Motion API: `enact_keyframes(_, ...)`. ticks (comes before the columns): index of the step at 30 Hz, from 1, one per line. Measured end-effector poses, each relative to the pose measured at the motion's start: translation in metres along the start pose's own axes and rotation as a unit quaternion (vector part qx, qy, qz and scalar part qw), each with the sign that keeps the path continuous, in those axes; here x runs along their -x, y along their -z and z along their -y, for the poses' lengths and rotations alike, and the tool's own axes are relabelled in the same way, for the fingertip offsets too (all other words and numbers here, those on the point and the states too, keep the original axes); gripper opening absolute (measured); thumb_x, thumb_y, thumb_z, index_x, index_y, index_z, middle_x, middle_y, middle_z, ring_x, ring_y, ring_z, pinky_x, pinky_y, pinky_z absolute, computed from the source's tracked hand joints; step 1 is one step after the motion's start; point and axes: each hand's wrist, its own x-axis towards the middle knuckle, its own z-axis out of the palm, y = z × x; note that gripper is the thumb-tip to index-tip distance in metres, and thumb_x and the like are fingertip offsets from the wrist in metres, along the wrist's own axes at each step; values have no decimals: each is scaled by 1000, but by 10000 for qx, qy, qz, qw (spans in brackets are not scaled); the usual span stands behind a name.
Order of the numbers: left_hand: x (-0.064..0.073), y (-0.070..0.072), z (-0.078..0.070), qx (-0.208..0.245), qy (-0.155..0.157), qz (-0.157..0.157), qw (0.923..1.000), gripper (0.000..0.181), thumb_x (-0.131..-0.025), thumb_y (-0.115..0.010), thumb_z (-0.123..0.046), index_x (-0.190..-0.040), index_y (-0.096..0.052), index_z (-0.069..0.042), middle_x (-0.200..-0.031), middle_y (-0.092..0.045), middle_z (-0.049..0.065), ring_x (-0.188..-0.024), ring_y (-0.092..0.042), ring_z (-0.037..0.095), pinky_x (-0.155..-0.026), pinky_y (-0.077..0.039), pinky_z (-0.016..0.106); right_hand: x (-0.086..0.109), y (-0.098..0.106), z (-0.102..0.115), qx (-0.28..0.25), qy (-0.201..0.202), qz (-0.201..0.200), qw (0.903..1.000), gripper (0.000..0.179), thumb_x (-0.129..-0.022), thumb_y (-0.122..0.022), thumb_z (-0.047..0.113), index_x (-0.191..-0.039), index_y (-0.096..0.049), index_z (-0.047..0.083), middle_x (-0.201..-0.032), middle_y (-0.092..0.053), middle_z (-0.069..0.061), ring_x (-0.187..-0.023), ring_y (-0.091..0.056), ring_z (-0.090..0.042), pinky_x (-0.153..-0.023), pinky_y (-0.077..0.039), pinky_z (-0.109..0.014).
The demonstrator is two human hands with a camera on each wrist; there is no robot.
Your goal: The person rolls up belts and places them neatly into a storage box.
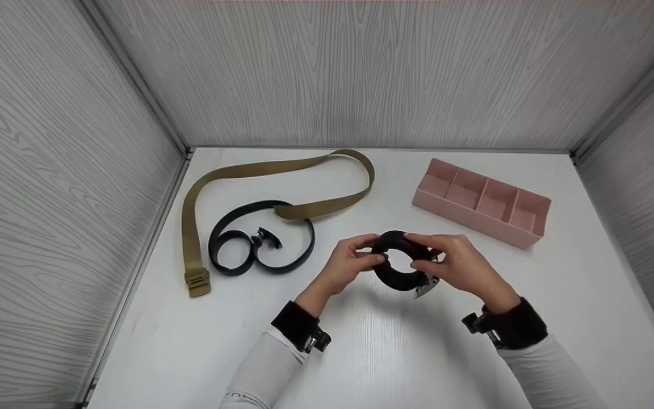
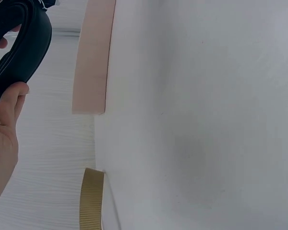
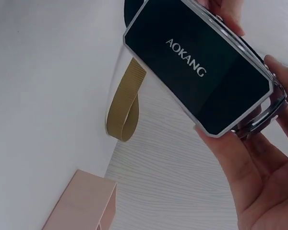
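A black belt (image 1: 398, 280) coiled into a tight ring is held up over the table between my two hands. My left hand (image 1: 343, 264) pinches the coil's left side, with the thumb at its inner edge. On the other side, my right hand (image 1: 463, 267) grips the coil near its metal buckle (image 1: 426, 287). In the right wrist view the buckle's dark plate (image 3: 197, 67) shows silver edges and the lettering AOKANG, with right-hand fingers at its end. The left wrist view shows left-hand fingers (image 2: 12, 103) against the rolled strap (image 2: 36, 45).
A tan webbing belt (image 1: 189, 227) lies in a long loop at the left, its buckle (image 1: 197, 282) toward the front. Its free end crosses a loosely curled dark belt (image 1: 236, 211). At the right back stands a pink divided box (image 1: 469, 217). Panels (image 1: 327, 74) surround the white table.
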Motion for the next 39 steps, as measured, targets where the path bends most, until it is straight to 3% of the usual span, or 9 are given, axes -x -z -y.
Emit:
enact_keyframes(5, -1, -4, 7, 157, 92, -91, 9998, 37, -84, -57, 5, -120, -51, 7, -109, -59, 14, -96, -59, 36, -80, -47, 43, 3, -4, -1, 6, -241, -120, 9996, 44, -78, -71, 22, -120, -61, 20, -103, -65, 3, -74, -62, -12, -56, -50, -28)
enact_keyframes(9, -4, -6, 16, -29, 138, -64, 9999, 37, -86, -55, 3, -122, -49, 7, -111, -58, 12, -98, -59, 33, -81, -47, 42, 5, -6, -4, -18, -284, -207, 9994, 42, -78, -71, 21, -119, -62, 16, -101, -66, 0, -69, -62, -16, -54, -48, -25)
enact_keyframes(13, -8, -3, 30, -695, 210, -49, 9974, 38, -89, -56, -6, -126, -49, 1, -112, -57, 11, -97, -60, 29, -81, -48, 38, 6, -8, -7, -43, -297, -226, 9993, 40, -79, -71, 20, -118, -62, 13, -101, -66, -2, -68, -61, -16, -54, -48, -25)
enact_keyframes(16, -9, -2, 35, -1598, 218, -105, 9869, 39, -90, -56, -16, -127, -50, -5, -109, -57, 6, -93, -62, 21, -78, -49, 31, 7, -8, -10, -51, -404, -177, 9990, 40, -79, -71, 21, -117, -62, 14, -99, -66, -2, -64, -60, -14, -50, -46, -25)
enact_keyframes(23, -6, -4, 37, -3599, 2, -278, 9326, 37, -88, -60, -23, -122, -54, -10, -106, -59, 2, -90, -60, 10, -74, -47, 20, 7, -9, -13, 74, -723, -72, 9973, 40, -78, -71, 21, -117, -63, 14, -93, -66, -2, -58, -58, -11, -46, -45, -26)
enact_keyframes(26, -4, -4, 37, -4290, 58, -144, 9032, 36, -88, -59, -24, -121, -56, -10, -109, -60, 5, -92, -60, 15, -74, -47, 21, 7, -6, -18, 243, -916, -84, 9955, 41, -78, -71, 22, -117, -63, 15, -89, -66, -1, -55, -57, -8, -44, -43, -26)
enact_keyframes(29, -1, -3, 38, -5004, 202, 18, 8656, 38, -89, -57, -30, -122, -56, -11, -113, -59, 5, -93, -60, 15, -74, -46, 24, 7, -1, -24, 423, -1164, -138, 9922, 41, -78, -71, 24, -118, -62, 16, -84, -66, 1, -53, -56, -8, -43, -43, -27)
enact_keyframes(34, 3, 0, 41, -5794, 326, 158, 8142, 40, -89, -54, -38, -122, -57, -15, -114, -59, -2, -99, -57, 12, -77, -46, 28, 7, 15, -38, 616, -1627, -273, 9844, 44, -79, -69, 26, -121, -60, 16, -83, -65, -1, -58, -57, -14, -46, -43, -31)
enact_keyframes(39, 4, 2, 45, -6291, 409, 256, 7758, 41, -89, -53, -42, -122, -56, -18, -114, -57, -1, -103, -55, 14, -78, -47, 31, 7, 41, -53, 868, -1845, -814, 9756, 47, -80, -68, 25, -124, -57, 12, -92, -65, -14, -66, -59, -22, -50, -43, -33)
